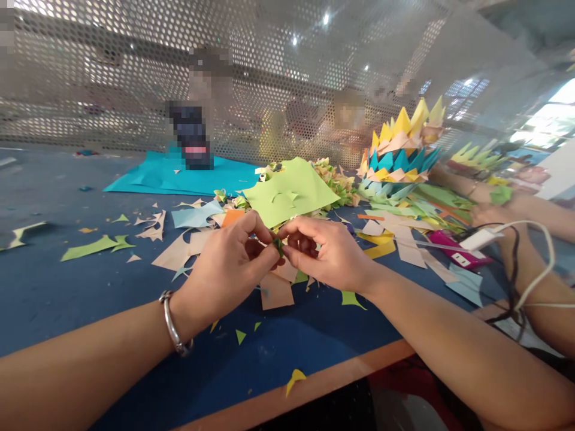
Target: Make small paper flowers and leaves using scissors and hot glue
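Bare hands (278, 254) around folded green paper (278, 245)

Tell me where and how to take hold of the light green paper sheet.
Pinch the light green paper sheet at its raised upper corner, coming from above. It rests tilted on the scrap pile, so that edge stands free, clear of both hands.

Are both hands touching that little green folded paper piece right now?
Touching. In the head view, the fingertips of the left hand and right hand pinch the small green paper piece from either side, with no gap.
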`<state>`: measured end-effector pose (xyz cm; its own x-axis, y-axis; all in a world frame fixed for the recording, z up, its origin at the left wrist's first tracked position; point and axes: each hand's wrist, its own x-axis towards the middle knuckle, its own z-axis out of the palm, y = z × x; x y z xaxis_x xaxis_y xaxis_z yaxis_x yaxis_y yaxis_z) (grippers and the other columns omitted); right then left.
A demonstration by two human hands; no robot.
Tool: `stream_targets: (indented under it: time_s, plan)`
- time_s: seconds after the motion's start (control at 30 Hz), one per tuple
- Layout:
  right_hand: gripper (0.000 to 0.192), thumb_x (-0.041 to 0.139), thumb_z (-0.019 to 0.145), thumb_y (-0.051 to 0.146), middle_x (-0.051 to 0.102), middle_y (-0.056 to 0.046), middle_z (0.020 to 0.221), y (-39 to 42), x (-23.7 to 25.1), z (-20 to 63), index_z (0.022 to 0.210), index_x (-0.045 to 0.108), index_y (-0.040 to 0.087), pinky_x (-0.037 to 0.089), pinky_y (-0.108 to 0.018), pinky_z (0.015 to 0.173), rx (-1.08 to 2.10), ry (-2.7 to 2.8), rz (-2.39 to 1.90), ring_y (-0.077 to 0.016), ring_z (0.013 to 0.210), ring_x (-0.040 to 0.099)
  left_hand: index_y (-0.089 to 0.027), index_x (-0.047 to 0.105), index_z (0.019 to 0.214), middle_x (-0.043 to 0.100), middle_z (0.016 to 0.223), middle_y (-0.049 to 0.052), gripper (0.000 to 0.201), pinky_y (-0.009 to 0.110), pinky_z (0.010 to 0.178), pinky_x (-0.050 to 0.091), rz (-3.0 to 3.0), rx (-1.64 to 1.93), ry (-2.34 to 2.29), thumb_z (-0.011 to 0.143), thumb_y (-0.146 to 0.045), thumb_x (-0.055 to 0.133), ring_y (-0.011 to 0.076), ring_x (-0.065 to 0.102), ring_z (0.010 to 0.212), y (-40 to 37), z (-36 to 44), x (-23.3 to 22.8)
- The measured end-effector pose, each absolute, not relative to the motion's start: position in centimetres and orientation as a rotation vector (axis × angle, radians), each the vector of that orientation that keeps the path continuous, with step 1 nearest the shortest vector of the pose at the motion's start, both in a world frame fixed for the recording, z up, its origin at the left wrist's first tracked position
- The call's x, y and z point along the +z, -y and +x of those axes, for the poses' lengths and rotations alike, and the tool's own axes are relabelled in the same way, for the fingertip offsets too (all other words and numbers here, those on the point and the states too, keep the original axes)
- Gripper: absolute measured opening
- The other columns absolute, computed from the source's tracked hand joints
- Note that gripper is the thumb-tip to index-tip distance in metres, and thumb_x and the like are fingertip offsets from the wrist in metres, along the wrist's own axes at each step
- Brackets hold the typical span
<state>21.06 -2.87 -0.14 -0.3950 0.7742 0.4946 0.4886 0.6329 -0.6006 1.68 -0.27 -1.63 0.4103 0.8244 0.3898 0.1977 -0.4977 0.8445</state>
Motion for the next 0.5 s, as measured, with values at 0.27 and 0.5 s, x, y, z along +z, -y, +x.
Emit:
stream_targets:
  time_s: [0.27, 0.5]
  plan:
    - [0.013, 0.062, 0.085, 0.014, 0.063, 0.002, 0.073, 2.89, -0.10, 20.46, 0.098, 0.065, 0.014, 0.044, -0.022, 0.057, 0.381, 2.085, -1.014, -0.0087, 0.058, 0.054, -0.021, 0.054, 0.077, 0.072, 0.075, 0.003, 0.010, 0.030, 0.060, 0.058, 1.944, 1.103, -0.919, 0.078, -0.020, 0.064, 0.0177, 0.071, 0.068, 0.25, 1.80, -1.44]
    - [0.007, 0.060, 0.087, 0.014, 0.064, 0.000, 0.077, 2.59, -0.24, 20.14, 0.093, 0.064, 0.015, 0.044, -0.023, 0.058, 0.235, 2.106, -1.020, -0.0095, 0.061, 0.056, -0.021, 0.054, 0.082, 0.070, 0.071, 0.001, 0.014, 0.029, 0.062, 0.061, 1.715, 1.048, -0.782, 0.081, -0.023, 0.068, 0.0176, 0.073, 0.067, -0.24, 1.62, -1.76]
